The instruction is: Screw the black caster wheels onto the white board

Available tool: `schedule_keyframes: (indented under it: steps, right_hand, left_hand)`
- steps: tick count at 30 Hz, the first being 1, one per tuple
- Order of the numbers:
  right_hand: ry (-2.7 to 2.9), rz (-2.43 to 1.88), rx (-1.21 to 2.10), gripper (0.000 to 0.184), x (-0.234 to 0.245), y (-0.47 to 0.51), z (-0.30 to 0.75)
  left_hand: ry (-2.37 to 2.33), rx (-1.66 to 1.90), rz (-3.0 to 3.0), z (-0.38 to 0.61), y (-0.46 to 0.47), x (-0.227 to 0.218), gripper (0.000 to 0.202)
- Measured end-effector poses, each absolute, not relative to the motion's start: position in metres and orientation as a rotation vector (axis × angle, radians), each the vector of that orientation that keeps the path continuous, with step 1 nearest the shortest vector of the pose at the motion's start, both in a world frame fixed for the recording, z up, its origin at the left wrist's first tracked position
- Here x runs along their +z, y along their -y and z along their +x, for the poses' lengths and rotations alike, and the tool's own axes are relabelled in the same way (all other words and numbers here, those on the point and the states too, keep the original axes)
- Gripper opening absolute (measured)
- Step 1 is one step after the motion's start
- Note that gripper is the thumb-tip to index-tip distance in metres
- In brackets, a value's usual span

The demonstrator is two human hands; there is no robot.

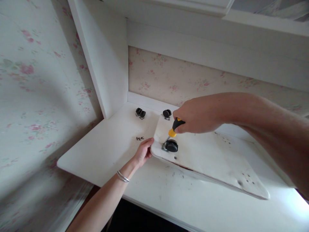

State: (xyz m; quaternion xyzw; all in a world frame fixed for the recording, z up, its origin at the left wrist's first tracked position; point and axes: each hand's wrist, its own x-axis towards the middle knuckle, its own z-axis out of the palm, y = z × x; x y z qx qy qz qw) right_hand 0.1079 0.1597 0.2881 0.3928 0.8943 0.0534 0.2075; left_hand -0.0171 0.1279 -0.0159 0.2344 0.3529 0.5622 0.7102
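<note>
My right hand [185,117] is wrapped round the black and yellow handle of a screwdriver [172,132]. Its shaft slants down to the metal plate of a black caster wheel [172,146] at the near left corner of a white board [205,161]. With thumb on top and fingers beneath, my left hand [144,151] grips that board's left corner. A second caster [166,113] stands at the board's far left corner. Small holes show at the board's right end, where no casters sit.
Two loose casters [140,112] lie on the white desk [96,154] to the left. A small pile of screws [139,138] rests nearer. A white upright panel [106,58] rises behind, and a shelf [181,29] overhangs the desk. Dark specks dot the desk's front.
</note>
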Motion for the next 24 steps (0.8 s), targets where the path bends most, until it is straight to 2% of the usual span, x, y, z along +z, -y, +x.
schedule_keyframes:
  steps: [4,8,12,14,16,20,24]
  right_hand:
    - [-2.34,1.027,0.149,0.051,0.292,-0.153,0.097]
    - [-2.328,1.098,0.204,0.06,0.292,-0.152,0.092]
    - [-2.345,1.226,0.115,0.046,0.294,-0.148,0.096]
    - [-2.371,1.233,-0.015,0.05,0.296,-0.148,0.101]
    - [-2.414,1.172,-0.074,0.046,0.295,-0.151,0.107]
    - [-2.539,1.061,0.079,0.027,0.29,-0.159,0.114]
    - [-2.538,1.06,0.222,0.024,0.29,-0.163,0.112]
  left_hand:
    - [-0.785,1.244,0.54,-0.018,-0.129,-0.018,0.037]
    - [-0.784,1.235,0.559,-0.019,-0.129,-0.019,0.037]
    - [-0.775,1.228,0.566,-0.02,-0.129,-0.016,0.037]
    - [-0.762,1.222,0.567,-0.02,-0.129,-0.013,0.038]
    - [-0.746,1.218,0.567,-0.02,-0.129,-0.012,0.038]
    - [-0.733,1.225,0.56,-0.02,-0.128,-0.012,0.037]
    - [-0.732,1.217,0.559,-0.02,-0.128,-0.011,0.037]
